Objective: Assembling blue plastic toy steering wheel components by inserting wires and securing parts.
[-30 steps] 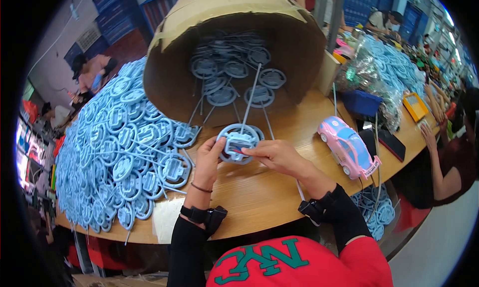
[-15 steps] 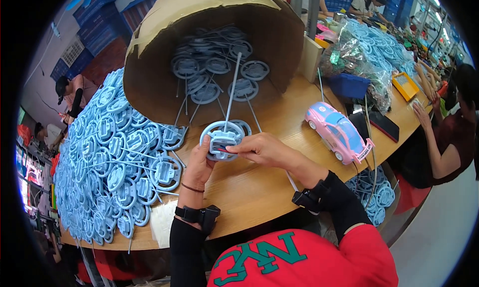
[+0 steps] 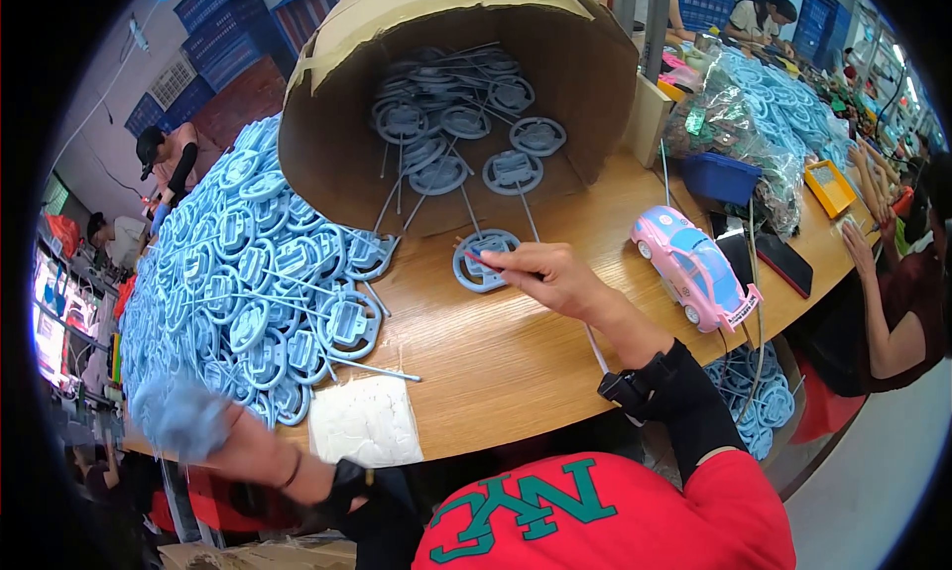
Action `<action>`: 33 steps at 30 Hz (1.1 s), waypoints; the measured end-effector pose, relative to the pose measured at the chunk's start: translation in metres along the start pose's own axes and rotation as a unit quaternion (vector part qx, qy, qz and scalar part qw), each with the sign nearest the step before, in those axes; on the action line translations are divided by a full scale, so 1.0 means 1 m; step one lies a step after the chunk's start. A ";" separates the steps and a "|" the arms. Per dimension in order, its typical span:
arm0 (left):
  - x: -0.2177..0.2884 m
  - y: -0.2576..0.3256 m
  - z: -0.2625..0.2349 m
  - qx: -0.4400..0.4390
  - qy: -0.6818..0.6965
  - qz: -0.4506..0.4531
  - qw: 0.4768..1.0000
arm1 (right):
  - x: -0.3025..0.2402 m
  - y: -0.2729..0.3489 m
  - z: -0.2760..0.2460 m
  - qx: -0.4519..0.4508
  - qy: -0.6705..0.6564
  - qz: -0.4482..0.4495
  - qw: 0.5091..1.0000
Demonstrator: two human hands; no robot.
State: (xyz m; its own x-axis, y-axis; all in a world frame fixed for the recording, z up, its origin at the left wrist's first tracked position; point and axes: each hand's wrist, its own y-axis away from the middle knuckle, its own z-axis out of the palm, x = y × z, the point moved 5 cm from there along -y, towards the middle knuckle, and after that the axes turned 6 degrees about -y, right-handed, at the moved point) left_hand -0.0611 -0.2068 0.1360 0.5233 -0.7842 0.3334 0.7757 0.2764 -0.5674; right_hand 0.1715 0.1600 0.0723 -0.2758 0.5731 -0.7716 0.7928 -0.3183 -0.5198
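My left hand (image 3: 243, 446) is smeared by motion at the lower left, beside the pile of blue toy steering wheels on rods (image 3: 233, 292). A blurred light-blue wheel (image 3: 178, 413) is in its grip. Over the table, my right hand (image 3: 555, 275) is closed, with thumb and finger pinching a thin red piece (image 3: 473, 257) whose kind I cannot make out. Just behind those fingertips another blue wheel (image 3: 470, 279) lies on the table, partly covered by the hand. Fingers of the left hand do not show clearly.
A large cardboard box (image 3: 307, 164) lies on its side with several wheels inside. Right of it stand a pink toy car (image 3: 684, 263), a blue bin (image 3: 721, 177) and a yellow tray (image 3: 829, 187). A white sheet (image 3: 365, 421) lies at the front edge. Co-workers sit nearby.
My left hand has swung from the table's middle to the lower left with the wheel. The right hand has shifted slightly right and up, away from that wheel, still pinching the red piece.
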 end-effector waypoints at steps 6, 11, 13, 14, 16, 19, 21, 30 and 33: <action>0.046 -0.006 0.020 -0.296 0.262 -0.121 0.911 | 0.009 -0.004 -0.004 0.060 -0.005 -0.012 0.998; -0.113 0.075 0.088 -0.388 -0.234 -0.366 0.813 | 0.031 0.004 -0.013 0.069 0.038 0.072 0.994; -0.172 0.125 0.100 -0.569 -0.474 -0.219 0.635 | 0.042 0.009 -0.017 0.078 0.070 0.084 0.991; -0.189 0.139 0.101 -0.591 -0.532 -0.208 0.570 | 0.048 0.007 -0.011 0.076 0.104 0.087 0.988; -0.226 0.170 0.088 -0.609 -0.611 -0.179 0.473 | 0.061 0.009 -0.008 0.070 0.180 0.122 0.974; -0.245 0.199 0.082 -0.625 -0.621 -0.145 0.450 | 0.070 0.014 -0.005 0.034 0.218 0.124 0.967; -0.248 0.211 0.085 -0.640 -0.607 -0.131 0.452 | 0.066 0.015 -0.007 0.031 0.228 0.145 0.962; -0.236 0.214 0.083 -0.490 -0.468 -0.382 0.628 | 0.062 0.012 -0.004 0.007 0.166 0.174 0.971; -0.237 0.205 0.072 -0.371 -0.291 -0.500 0.726 | 0.055 0.008 0.001 -0.001 0.076 0.143 0.987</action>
State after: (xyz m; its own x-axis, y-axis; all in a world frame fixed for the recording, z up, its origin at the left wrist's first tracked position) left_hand -0.0010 0.0761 -0.0054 0.0579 0.0411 0.9975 0.5803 -0.8144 -0.0001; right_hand 0.1617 0.1884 0.0252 0.0438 0.5675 -0.8222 0.8272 -0.4820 -0.2886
